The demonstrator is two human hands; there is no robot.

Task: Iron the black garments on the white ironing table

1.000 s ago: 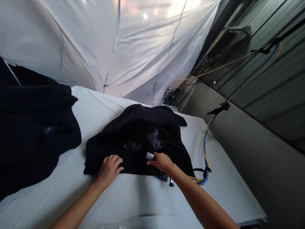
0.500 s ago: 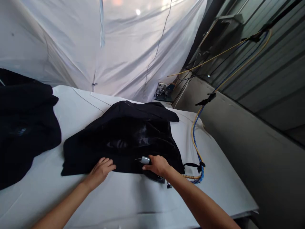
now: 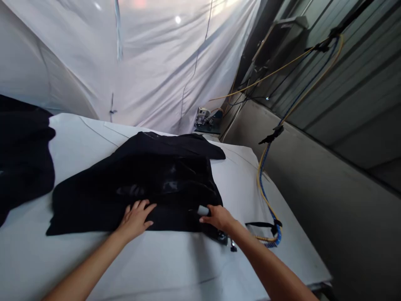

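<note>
White table (image 3: 150, 267) | left hand (image 3: 135, 220) spread, palm-down on black garment (image 3: 150, 175) | right hand (image 3: 217, 217) curled round iron (image 3: 203, 210)

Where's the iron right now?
In the head view, the iron is just right of centre in the lower half, gripped by the right hand, at the black garment's near edge.

Bright glow through white curtain (image 3: 156, 75), dim wall (image 3: 354, 96) at right, soft shadow on surface (image 3: 156, 263), black cloth (image 3: 94, 192) losing detail
</note>
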